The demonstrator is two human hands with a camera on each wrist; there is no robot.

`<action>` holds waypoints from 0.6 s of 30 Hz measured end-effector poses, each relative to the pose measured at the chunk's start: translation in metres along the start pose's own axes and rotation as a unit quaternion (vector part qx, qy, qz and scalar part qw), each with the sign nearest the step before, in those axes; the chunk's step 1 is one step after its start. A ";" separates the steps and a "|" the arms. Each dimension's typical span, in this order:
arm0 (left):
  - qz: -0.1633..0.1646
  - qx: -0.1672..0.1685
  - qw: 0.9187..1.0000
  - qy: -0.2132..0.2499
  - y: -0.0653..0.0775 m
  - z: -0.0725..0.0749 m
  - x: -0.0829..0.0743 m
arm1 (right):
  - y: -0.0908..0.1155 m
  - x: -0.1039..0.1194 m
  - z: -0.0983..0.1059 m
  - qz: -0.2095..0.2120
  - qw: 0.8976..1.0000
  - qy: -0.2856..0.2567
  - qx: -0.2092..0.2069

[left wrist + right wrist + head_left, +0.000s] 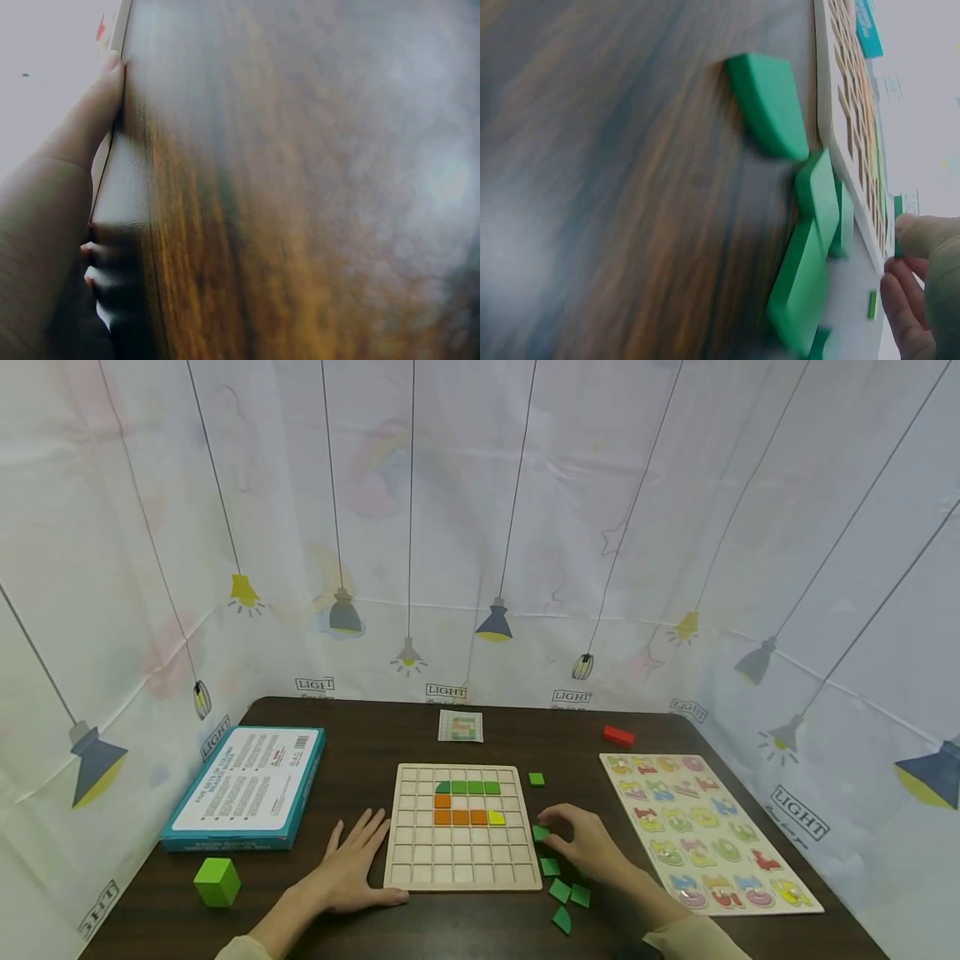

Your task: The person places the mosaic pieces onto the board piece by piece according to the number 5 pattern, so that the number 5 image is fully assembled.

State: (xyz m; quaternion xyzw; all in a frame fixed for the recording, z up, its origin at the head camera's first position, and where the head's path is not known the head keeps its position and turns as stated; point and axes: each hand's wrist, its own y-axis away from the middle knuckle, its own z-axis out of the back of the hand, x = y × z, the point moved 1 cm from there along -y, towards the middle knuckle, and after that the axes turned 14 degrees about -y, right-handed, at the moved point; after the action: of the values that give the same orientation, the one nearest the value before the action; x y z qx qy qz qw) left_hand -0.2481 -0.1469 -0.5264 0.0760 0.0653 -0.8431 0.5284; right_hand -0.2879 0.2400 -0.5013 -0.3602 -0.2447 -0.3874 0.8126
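Note:
A wooden grid board point(465, 853) lies on the dark table, with a row of green tiles point(476, 787), several orange tiles point(461, 817) and one yellow tile point(497, 817) in its cells. My left hand point(351, 867) rests spread out at the board's left side, its thumb by the near corner. Beside the right edge, my right hand point(588, 843) pinches a green tile point(541, 833) between thumb and fingers; the right wrist view shows this pinched tile point(898, 229) edge-on. Several loose green tiles point(560, 890) lie just below that hand, including a curved one point(562, 920).
A teal-edged box point(240, 777) and a light green cube point(217, 882) stand on the left. To the right lies a picture puzzle board point(712, 835), with a red block point(618, 736) behind it. A small pattern card point(461, 726) and a single green tile point(536, 779) lie farther back.

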 end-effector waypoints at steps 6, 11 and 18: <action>0.001 0.000 1.000 -0.005 -0.001 -0.001 0.001 | -0.016 0.007 -0.016 0.016 1.000 0.000 -0.009; 0.002 0.002 1.000 -0.008 -0.002 -0.001 0.000 | -0.024 0.008 -0.027 0.020 1.000 -0.007 0.004; 0.001 -0.004 1.000 -0.006 -0.004 -0.004 0.002 | -0.029 0.009 -0.042 0.020 0.999 -0.021 0.018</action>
State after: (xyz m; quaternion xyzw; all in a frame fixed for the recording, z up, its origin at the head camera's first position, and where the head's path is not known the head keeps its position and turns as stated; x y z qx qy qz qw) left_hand -0.2525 -0.1462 -0.5307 0.0689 0.0650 -0.8429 0.5296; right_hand -0.3010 0.1906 -0.5092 -0.3579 -0.2614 -0.3591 0.8213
